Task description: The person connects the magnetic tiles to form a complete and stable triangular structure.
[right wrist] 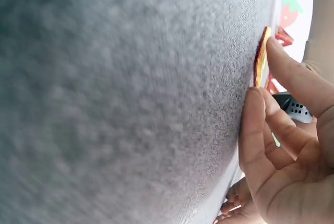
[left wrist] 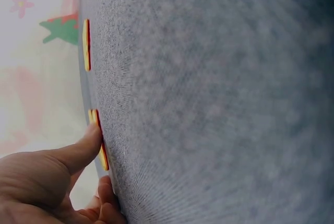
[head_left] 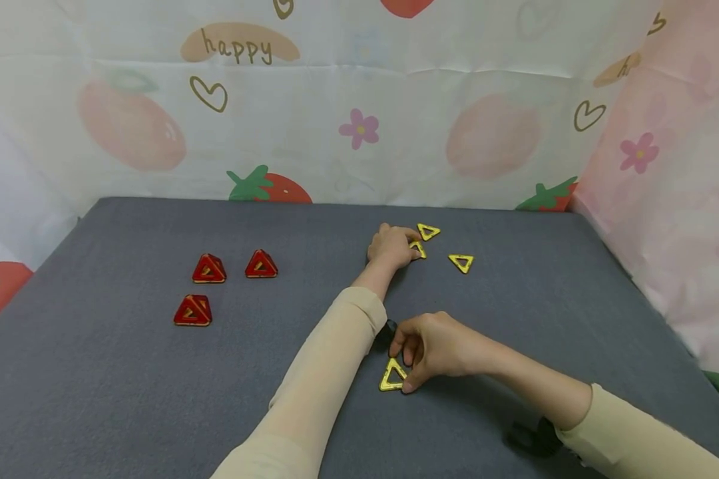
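My left hand (head_left: 391, 246) reaches to the far side of the table and pinches a small hollow yellow triangle tile (head_left: 418, 249) between thumb and fingers. In the left wrist view, the thumb presses that tile (left wrist: 104, 158), which shows a red lower edge; the index fingertip is hidden. Nearer the front, my right hand (head_left: 446, 346) pinches another hollow yellow triangle tile (head_left: 387, 384) by its right side and top corner. Its red-and-yellow edge (right wrist: 262, 57) shows between thumb and finger in the right wrist view. The tile lies flat on the table.
Two more yellow triangle tiles lie beyond the left hand, an upper tile (head_left: 436, 231) and a right one (head_left: 466, 269). Three red pyramids (head_left: 208, 269), (head_left: 261, 265), (head_left: 193, 311) stand on the left of the grey table (head_left: 96, 372). A printed curtain (head_left: 407, 86) hangs behind.
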Motion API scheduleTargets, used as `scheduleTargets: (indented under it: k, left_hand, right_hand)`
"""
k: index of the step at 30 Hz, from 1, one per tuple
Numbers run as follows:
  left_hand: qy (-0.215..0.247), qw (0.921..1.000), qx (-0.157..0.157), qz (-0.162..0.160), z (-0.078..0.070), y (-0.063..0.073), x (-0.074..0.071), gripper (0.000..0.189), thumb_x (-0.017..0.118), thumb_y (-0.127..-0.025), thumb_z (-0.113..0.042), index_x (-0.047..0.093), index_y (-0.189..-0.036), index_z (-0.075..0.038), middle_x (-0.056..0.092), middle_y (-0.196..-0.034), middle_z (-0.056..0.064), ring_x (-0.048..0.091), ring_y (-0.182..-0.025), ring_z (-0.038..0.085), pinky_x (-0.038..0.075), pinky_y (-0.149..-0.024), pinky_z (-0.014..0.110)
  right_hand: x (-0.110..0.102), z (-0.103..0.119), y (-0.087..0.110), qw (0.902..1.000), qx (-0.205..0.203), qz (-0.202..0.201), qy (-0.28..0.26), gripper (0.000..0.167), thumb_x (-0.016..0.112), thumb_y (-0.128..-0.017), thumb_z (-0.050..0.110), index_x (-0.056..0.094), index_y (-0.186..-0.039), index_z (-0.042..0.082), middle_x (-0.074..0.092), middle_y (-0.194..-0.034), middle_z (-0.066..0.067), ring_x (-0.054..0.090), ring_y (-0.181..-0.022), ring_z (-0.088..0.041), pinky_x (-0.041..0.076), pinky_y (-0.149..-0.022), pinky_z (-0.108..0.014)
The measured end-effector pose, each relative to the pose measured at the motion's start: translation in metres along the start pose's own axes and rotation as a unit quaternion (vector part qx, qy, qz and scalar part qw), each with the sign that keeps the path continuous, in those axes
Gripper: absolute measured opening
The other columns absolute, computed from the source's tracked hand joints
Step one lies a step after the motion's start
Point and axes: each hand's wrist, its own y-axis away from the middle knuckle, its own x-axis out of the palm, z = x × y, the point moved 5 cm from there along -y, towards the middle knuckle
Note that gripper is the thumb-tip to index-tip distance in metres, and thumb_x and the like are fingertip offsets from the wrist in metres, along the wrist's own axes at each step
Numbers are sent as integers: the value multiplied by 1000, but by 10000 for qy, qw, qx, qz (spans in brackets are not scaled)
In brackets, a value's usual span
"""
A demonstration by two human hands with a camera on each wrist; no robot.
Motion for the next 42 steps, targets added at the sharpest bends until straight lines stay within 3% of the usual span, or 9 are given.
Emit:
scheduleTargets:
  k: [5,12,17,20,25,31,42]
  left_hand:
    - [290,9994,-101,-157,2,0,-2,42,72,-90,-34,62,-130,-25,52,-136,9,53,-123,28,51,-95,42]
    - [795,9953,-222,-514,5,1,-8,38,83,-80,-23,62,-112,-16,65,-115,7,62,-98,25,50,-78,36]
    - [855,9947,-134,-562,11,5,-14,29,81,-83,-18,64,-105,-13,68,-110,7,65,-98,27,52,-80,37]
    - [853,9950,152,-493,14,9,-17,24,78,-85,-16,66,-106,-12,68,-117,9,64,-101,29,52,-82,36]
    - [1096,9915,677,-200,18,20,-21,20,75,-88,-15,71,-107,-13,70,-120,10,69,-86,24,51,-67,26]
    - [1474,9849,869,272,28,40,-27,22,76,-87,-15,73,-108,-11,72,-94,10,62,-69,14,47,-57,21]
    - [1627,9759,1237,765,55,89,-44,24,77,-86,-15,73,-109,-10,70,-91,9,63,-72,14,49,-62,22]
  right_hand:
    - [2,0,1,10000,-47,-2,-39,37,92,-67,20,69,-96,18,66,-78,1,60,-63,-8,51,-57,-23]
    - [2,1,1,9999,-132,-84,26,36,92,-66,19,68,-94,18,65,-77,0,59,-64,-8,51,-56,-23]
    - [3,0,1,9999,-147,-84,5,36,92,-67,20,68,-94,18,65,-77,0,59,-64,-8,50,-56,-23]
    - [4,0,2,9998,-178,-82,0,36,92,-67,22,68,-94,19,65,-77,0,59,-64,-8,50,-57,-23]
    - [3,-1,2,9997,-217,-69,-1,36,91,-68,23,68,-95,18,64,-78,1,59,-63,-8,51,-58,-23]
    - [3,-1,1,9998,-179,-71,10,35,91,-68,24,68,-94,19,64,-78,1,59,-64,-8,51,-58,-23]
    - [3,-2,2,9999,-128,-102,5,36,91,-67,25,68,-94,19,64,-78,1,58,-67,-9,49,-58,-23]
